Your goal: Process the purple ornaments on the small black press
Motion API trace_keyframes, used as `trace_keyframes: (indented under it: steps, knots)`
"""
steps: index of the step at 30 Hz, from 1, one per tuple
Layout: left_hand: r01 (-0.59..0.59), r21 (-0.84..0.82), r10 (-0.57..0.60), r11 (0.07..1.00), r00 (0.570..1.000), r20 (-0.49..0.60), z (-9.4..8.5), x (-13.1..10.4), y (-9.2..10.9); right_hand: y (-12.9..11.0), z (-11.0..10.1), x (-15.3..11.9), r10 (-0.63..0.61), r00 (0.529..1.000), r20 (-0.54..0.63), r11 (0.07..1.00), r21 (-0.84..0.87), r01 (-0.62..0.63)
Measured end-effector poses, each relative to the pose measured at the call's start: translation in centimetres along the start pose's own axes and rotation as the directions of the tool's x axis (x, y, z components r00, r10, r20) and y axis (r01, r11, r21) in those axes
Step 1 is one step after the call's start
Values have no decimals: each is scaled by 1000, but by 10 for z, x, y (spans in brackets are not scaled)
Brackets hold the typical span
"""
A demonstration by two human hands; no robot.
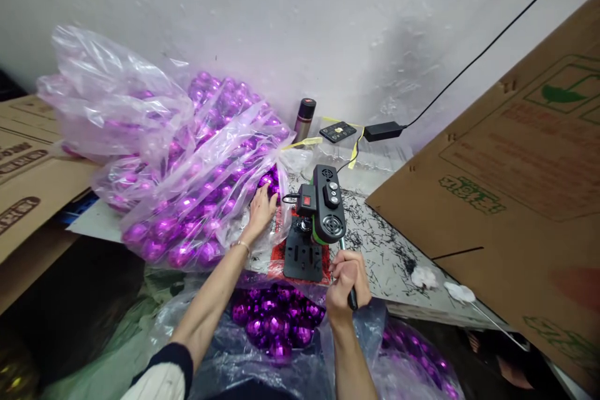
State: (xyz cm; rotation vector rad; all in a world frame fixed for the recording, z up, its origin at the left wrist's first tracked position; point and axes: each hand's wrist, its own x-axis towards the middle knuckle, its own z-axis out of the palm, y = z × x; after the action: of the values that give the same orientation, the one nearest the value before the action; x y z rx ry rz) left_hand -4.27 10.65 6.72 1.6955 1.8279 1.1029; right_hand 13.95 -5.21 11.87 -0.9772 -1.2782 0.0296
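Observation:
Purple mirrored balls fill a large clear plastic bag point(201, 181) on the left of the worktop. At the bag's opening, my left hand point(262, 207) reaches in with fingers spread, its fingertips at the purple balls point(269, 180). Near the middle stands a small black machine point(329, 203) with a red switch and a slotted base plate point(304, 256). My right hand point(347, 278) is wrapped round the machine's lever handle point(352, 300), to the right of the base plate. More purple balls point(276, 319) lie in an open plastic bag below the table's front edge.
Behind the machine are a dark bottle point(305, 117), a black card-like box point(337, 131) and a power adapter point(384, 131) with a cord. Large cardboard boxes flank the worktop at right point(506, 181) and left point(42, 169). Black scraps litter the worktop point(389, 262).

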Motion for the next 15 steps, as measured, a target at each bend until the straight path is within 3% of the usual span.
trace_keyframes:
  steps: [3,6,11,15]
  knots:
    - [71,139,-90,988,987,134,14,34,14,3,-1,-3,13,1000,8,1000,-12,-13]
    - [76,177,-110,981,974,195,17,39,17,6,-2,-7,26,1000,0,1000,1,-26]
    - [133,69,-143,989,973,180,2,38,2,9,-3,-8,16,1000,26,1000,16,-16]
    - [82,-54,-66,995,967,246,-13,33,-12,10,0,-10,29,1000,-8,999,34,-29]
